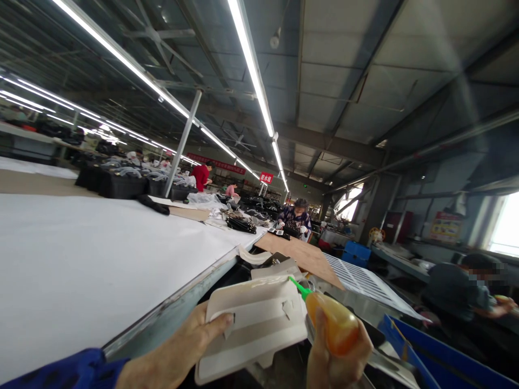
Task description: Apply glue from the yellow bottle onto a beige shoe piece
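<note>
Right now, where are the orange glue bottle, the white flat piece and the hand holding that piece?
orange glue bottle [333, 322]: head view, on its orange body.
white flat piece [259, 324]: head view, mid-face.
left hand [190, 346]: head view, back of hand.

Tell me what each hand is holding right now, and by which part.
The left hand holds a white card piece by its left edge, thumb on top. The right hand grips an orange squeeze bottle around its body, green nozzle toward the card.
</note>
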